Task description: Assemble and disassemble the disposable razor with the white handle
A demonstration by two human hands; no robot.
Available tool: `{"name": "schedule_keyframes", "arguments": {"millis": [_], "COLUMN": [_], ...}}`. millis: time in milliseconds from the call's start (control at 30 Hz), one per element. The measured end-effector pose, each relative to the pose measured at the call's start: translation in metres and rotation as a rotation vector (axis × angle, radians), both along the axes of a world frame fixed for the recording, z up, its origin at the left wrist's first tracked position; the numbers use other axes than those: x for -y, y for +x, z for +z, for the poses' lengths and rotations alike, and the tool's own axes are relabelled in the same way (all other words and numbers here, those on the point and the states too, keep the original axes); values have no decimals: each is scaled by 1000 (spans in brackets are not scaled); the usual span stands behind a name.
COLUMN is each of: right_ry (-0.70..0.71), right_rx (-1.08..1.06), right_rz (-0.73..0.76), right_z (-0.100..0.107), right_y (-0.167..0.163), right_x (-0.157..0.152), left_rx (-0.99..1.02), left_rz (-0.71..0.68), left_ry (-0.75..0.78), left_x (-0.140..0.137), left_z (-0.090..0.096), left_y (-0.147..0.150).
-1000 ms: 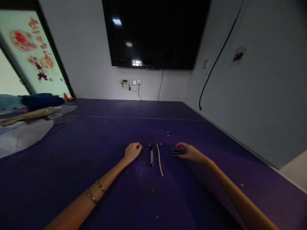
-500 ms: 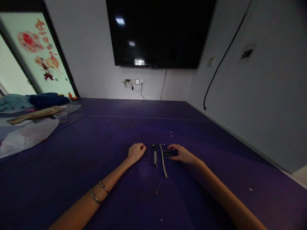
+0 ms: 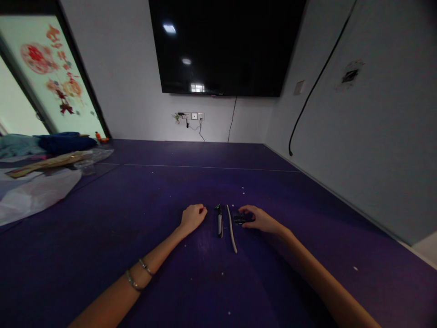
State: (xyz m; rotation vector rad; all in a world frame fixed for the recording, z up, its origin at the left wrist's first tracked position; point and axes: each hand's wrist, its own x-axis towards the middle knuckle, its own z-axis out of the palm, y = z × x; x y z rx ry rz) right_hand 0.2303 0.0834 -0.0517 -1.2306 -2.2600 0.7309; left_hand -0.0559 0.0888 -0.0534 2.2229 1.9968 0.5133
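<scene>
My left hand rests on the purple surface in a loose fist, with nothing seen in it. To its right lies a razor with a grey and black handle, its head pointing away from me. Beside the razor is a thin, slightly bent, pale stick-like piece. My right hand curls its thumb and fingers around a small, flat, black piece, which lies just right of the pale one. Its right end is partly hidden by the fingers, and its kind is too small to make out.
At the far left lie a white plastic bag, a brownish long piece and dark blue cloth. A large television hangs on the wall ahead. A black cable runs down the right wall. Small white specks dot the surface.
The view has shifted very slightly. Both hands, the razor and the pale piece stay in place; a little more of the black piece shows between my right fingers.
</scene>
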Motion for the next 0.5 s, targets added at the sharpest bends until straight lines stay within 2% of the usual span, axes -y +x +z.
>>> {"name": "schedule_keyframes", "arguments": {"millis": [300, 433, 500], "right_ry": [-10, 108, 194], "right_rx": [-32, -45, 13], "right_rz": [-27, -129, -187], "right_z": [2, -1, -6], "right_y": [3, 20, 34], "right_x": [3, 2, 1], "left_rx": [38, 73, 63], "left_rz": [-17, -26, -75], "left_ry": [5, 25, 78], "left_x": [0, -2, -4], "left_z": [0, 6, 7], "left_y": [-1, -7, -14]}}
